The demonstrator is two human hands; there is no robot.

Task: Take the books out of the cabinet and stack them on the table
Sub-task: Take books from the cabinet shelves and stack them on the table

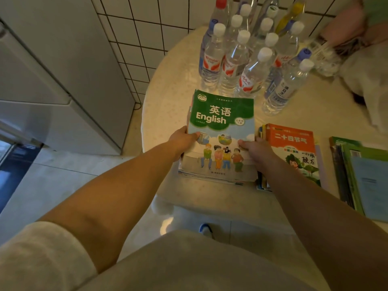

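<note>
A stack of books topped by a green and blue English textbook (220, 131) rests on the round cream table (172, 85). My left hand (182, 139) grips the stack's left edge, thumb on the cover. On the right edge, my right hand (256, 150) holds the same stack, thumb on top. Right beside it lies a second pile with an orange-covered book (294, 148) on top. A third pile of green and blue books (361, 175) sits at the table's right edge. The cabinet is not in view.
Several clear water bottles (247, 59) stand close behind the English stack. Pink and white cloth (361, 59) lies at the back right. A grey fridge-like unit (52, 80) stands to the left of the table, with tiled wall behind and pale floor below.
</note>
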